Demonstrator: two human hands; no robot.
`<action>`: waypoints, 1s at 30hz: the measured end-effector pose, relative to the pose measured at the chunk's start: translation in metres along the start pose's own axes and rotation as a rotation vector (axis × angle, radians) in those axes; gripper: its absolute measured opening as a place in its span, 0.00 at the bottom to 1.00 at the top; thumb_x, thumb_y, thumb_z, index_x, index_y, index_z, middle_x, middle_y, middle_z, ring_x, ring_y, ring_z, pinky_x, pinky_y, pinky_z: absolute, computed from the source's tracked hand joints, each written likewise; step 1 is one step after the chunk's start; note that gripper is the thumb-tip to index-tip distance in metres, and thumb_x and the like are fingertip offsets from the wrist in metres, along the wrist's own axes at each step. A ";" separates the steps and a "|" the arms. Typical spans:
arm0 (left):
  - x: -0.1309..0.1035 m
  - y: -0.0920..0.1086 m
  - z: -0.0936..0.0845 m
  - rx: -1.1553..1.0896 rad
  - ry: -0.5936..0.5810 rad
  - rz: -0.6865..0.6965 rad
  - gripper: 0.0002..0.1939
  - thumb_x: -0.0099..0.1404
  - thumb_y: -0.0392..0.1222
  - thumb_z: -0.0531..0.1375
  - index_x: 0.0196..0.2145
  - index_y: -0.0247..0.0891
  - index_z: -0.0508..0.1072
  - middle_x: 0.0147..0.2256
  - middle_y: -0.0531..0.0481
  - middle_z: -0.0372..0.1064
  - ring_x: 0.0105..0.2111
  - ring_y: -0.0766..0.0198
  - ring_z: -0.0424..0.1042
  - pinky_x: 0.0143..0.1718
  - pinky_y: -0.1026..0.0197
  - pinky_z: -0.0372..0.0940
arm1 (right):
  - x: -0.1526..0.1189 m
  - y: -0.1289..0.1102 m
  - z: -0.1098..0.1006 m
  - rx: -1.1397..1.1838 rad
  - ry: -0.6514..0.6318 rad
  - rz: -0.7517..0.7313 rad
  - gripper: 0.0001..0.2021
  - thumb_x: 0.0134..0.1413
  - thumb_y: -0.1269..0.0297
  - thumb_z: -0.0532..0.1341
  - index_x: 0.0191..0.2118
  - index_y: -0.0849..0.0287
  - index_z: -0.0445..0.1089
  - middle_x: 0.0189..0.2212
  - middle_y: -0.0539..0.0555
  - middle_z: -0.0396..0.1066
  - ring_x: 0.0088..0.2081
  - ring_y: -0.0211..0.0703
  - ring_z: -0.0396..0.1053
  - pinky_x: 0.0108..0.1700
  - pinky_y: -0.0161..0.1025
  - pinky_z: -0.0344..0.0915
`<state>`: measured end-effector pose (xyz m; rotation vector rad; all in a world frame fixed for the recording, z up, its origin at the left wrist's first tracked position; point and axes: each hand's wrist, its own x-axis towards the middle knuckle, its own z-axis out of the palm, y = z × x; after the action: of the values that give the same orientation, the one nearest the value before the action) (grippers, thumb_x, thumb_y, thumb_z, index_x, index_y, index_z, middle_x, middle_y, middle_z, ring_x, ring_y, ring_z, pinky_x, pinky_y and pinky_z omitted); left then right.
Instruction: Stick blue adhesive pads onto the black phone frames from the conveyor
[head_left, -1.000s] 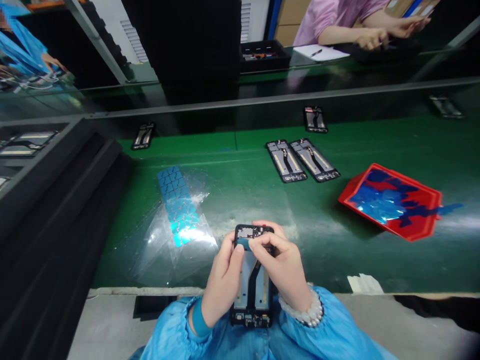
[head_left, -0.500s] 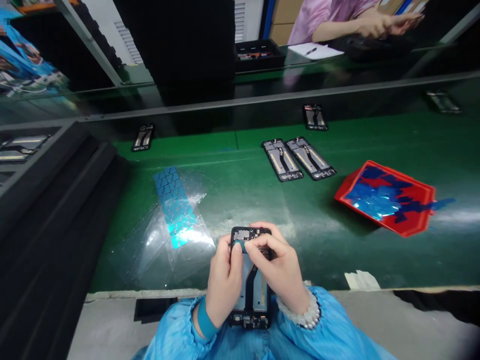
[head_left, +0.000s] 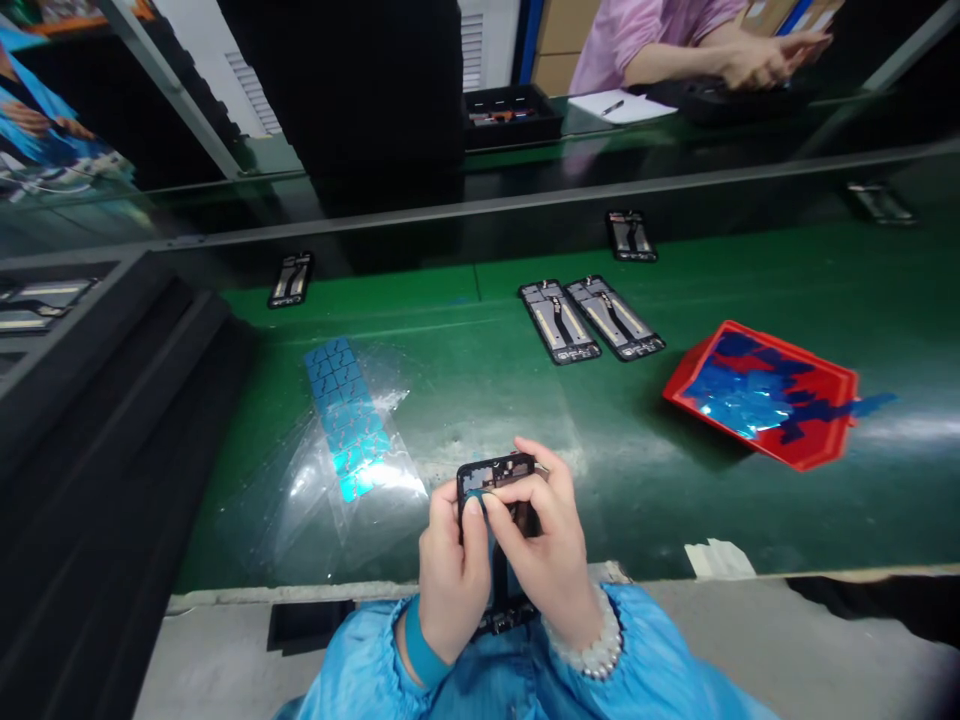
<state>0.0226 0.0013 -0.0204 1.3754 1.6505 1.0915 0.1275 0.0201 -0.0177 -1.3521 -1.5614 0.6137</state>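
Note:
Both hands are at an opened phone frame [head_left: 495, 470] with a black flex cable down its middle, held over the near edge of the bench. My left hand [head_left: 454, 545] is closed on the frame's left side, its thumb lying on a small blue film piece [head_left: 475, 493] near the top. My right hand [head_left: 544, 535] pinches at the same film with thumb and index finger, while its other fingers reach round the frame's upper right edge. The hands cover much of the frame's middle.
A sheet of blue stickers [head_left: 345, 410] on clear film lies left. Two phone frames [head_left: 561, 322] rest ahead, with others farther back. A red bin [head_left: 814, 455] holding blue film scraps stands right. Black trays [head_left: 142, 400] are stacked left. Across the bench a person's hands [head_left: 765, 65] work.
The top of the phone frame has tipped toward me, so its lower part looks foreshortened. Both hands stay on it, and the blue film is now more covered by the fingers.

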 end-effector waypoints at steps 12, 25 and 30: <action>-0.006 0.001 -0.003 0.125 0.025 0.185 0.11 0.68 0.36 0.47 0.47 0.37 0.62 0.35 0.47 0.75 0.33 0.63 0.76 0.31 0.66 0.68 | 0.016 -0.001 -0.011 0.208 -0.158 0.236 0.27 0.47 0.64 0.61 0.54 0.56 0.55 0.54 0.59 0.57 0.51 0.48 0.63 0.49 0.44 0.65; 0.014 0.007 -0.014 0.390 -0.051 0.225 0.16 0.69 0.40 0.44 0.47 0.35 0.65 0.33 0.45 0.77 0.29 0.59 0.78 0.26 0.65 0.68 | 0.008 -0.007 -0.012 0.343 -0.179 0.400 0.08 0.55 0.60 0.54 0.40 0.56 0.59 0.34 0.51 0.67 0.36 0.40 0.68 0.39 0.38 0.67; 0.014 0.009 -0.014 0.429 -0.076 0.244 0.19 0.69 0.39 0.42 0.52 0.31 0.63 0.38 0.41 0.76 0.34 0.57 0.78 0.32 0.62 0.70 | 0.012 -0.005 -0.012 0.337 -0.178 0.421 0.12 0.53 0.59 0.55 0.44 0.56 0.59 0.39 0.53 0.67 0.41 0.43 0.68 0.44 0.41 0.65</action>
<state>0.0111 0.0138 -0.0068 1.9092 1.7603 0.8279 0.1364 0.0275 -0.0040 -1.3975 -1.2370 1.2279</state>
